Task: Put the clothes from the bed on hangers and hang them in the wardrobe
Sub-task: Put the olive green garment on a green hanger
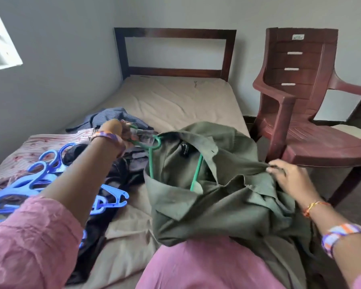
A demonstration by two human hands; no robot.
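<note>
The crumpled olive-green cotton shirt (227, 197) lies bunched at the bed's near edge, a thin green wire hanger (152, 161) inside its collar. The left hand (117, 132) grips the hook; the right hand (288, 178) pinches a shoulder fold. Lifted now, the undraped shoulder could slide off. Blue plastic hangers (40, 184) lie left.

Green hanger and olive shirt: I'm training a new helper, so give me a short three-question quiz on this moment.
1. True or false: the green hanger is inside the olive shirt.
2. Which of the hands pinches the shirt's fabric?
A. left hand
B. right hand
3. What colour are the spare hangers on the bed?

Key: 1 true; 2 B; 3 blue.
</note>
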